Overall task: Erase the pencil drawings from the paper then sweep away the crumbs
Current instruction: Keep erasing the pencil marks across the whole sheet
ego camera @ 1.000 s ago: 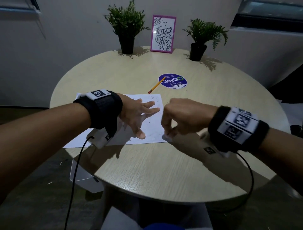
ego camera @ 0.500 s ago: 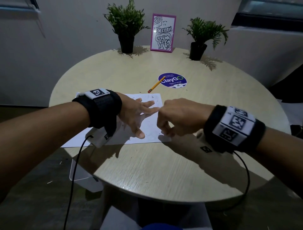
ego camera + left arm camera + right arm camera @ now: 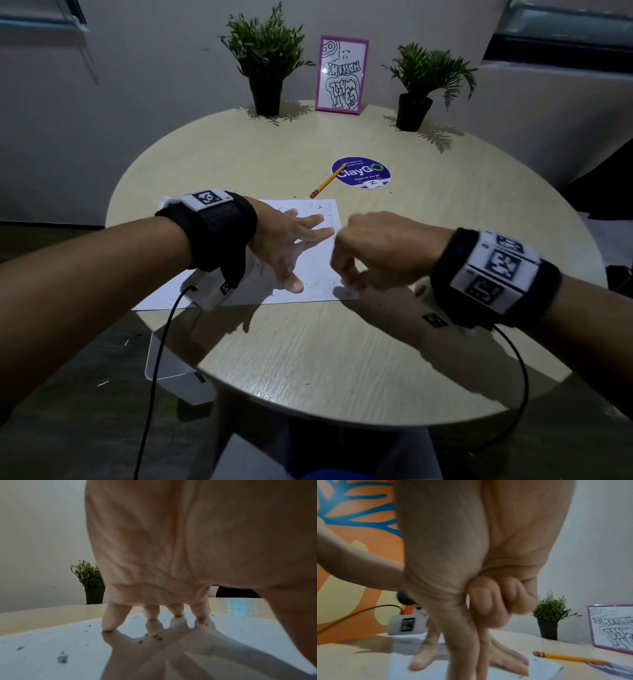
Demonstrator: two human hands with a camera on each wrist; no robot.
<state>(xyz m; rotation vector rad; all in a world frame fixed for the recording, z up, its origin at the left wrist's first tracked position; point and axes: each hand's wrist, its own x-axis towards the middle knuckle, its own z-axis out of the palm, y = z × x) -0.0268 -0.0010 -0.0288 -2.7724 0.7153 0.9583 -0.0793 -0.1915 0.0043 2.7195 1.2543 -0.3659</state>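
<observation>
left hand point(image 3: 291, 245) flat on paper point(image 3: 318, 270), fingers spread and straight, pinning sheet at frame centre. right hand point(image 3: 373, 255) curled, thumb and fingertips pinched low at lower right corner of paper; pinched item hidden, likely an eraser, cannot tell for certain. against head view one second back: right hand shifted slightly left and up along right edge of sheet, blurred at fingertips, consistent with a rubbing stroke. left hand unchanged in place. paper unchanged on counter point(image 3: 308, 359).

crumbs point(image 3: 155, 637) scattered as dark specks over sheet in left wrist view, near fingertips and toward lower left of frame. faint marks visible near top edge of sheet in head view; drawing content too small to read.

pencil point(image 3: 325, 183) above paper, beside round sticker point(image 3: 361, 171), untouched.

judgement: erasing step in progress, not finished. sweeping not yet begun. risk: sheet creasing under rubbing near unsupported corner.
</observation>
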